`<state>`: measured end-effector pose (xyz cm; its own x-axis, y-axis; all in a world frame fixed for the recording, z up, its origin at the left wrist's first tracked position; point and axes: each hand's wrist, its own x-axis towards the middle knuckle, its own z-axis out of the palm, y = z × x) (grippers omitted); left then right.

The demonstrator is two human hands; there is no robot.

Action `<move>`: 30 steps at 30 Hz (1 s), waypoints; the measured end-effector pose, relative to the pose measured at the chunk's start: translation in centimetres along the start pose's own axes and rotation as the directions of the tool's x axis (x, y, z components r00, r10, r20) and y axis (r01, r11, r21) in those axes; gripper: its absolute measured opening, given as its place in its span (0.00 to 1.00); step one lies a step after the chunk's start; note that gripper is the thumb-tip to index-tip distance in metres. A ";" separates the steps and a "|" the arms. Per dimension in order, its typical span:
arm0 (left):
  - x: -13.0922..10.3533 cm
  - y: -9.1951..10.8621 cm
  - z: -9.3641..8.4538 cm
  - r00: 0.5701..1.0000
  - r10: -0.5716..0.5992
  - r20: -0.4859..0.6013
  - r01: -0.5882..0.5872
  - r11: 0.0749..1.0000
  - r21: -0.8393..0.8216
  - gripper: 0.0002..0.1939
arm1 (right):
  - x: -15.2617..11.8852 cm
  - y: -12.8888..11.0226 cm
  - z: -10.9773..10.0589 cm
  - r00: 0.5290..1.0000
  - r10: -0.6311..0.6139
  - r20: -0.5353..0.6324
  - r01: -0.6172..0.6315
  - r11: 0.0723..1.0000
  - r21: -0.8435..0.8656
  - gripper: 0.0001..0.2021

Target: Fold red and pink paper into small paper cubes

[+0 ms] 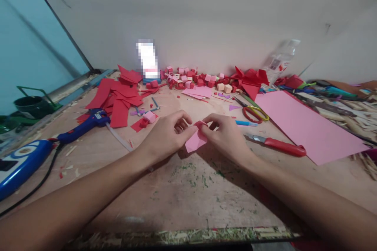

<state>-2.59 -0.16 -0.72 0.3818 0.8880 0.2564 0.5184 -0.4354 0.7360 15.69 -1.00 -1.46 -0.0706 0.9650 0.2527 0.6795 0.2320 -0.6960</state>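
A small pink piece of paper (196,141) is between my two hands above the middle of the wooden table, its far end folded over and looking redder. My left hand (169,135) pinches its left edge between thumb and curled fingers. From the right, my right hand (224,135) grips the far right part of the same piece, fingers bent and thumb on top. The fingertips partly hide the folded end. A blue pen (246,123) lies just beyond my right hand.
A blue glue gun (82,128) and red paper strips (119,104) lie left. Right are a red-handled knife (284,146), scissors (255,113) and a large pink sheet (306,121). Small paper cubes (188,78), a lit phone (149,60) and a bottle (281,60) stand behind.
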 end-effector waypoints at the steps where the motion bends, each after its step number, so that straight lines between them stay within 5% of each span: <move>1: 0.0 -0.1 0.0 1.000 0.002 0.001 -0.002 1.000 -0.013 0.08 | 0.1 0.1 0.0 1.000 0.003 -0.004 -0.003 1.000 0.007 0.07; 10: 0.1 -0.2 -0.3 0.999 0.032 -0.006 -0.030 0.977 0.211 0.08 | 0.2 0.2 -0.5 0.988 0.002 0.151 -0.027 0.986 0.167 0.13; 14: 0.2 -0.3 -0.6 0.997 0.081 0.000 -0.079 0.973 0.216 0.08 | 0.3 0.1 -0.8 0.954 0.028 0.299 -0.127 0.939 0.319 0.08; 18: 0.3 -0.2 -0.7 0.991 0.120 -0.060 -0.111 0.985 0.133 0.07 | 0.3 0.2 -0.8 0.914 0.085 0.398 -0.255 0.880 0.400 0.09; 25: 0.1 0.1 -0.9 0.937 0.001 -0.350 -0.053 0.989 -0.138 0.08 | 0.1 0.7 -0.3 0.905 0.145 0.400 -0.386 0.677 0.627 0.14; 30: 0.1 0.0 -0.5 0.970 -0.097 -0.221 0.017 0.941 -0.339 0.11 | 0.2 1.2 0.2 0.912 0.149 0.382 -0.399 0.541 0.740 0.13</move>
<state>-2.97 0.06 -0.39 0.1510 0.9368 0.3155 0.2347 -0.3440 0.9092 16.34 -0.46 -2.42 -0.2422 0.9614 -0.1302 -0.1445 -0.1684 -0.9751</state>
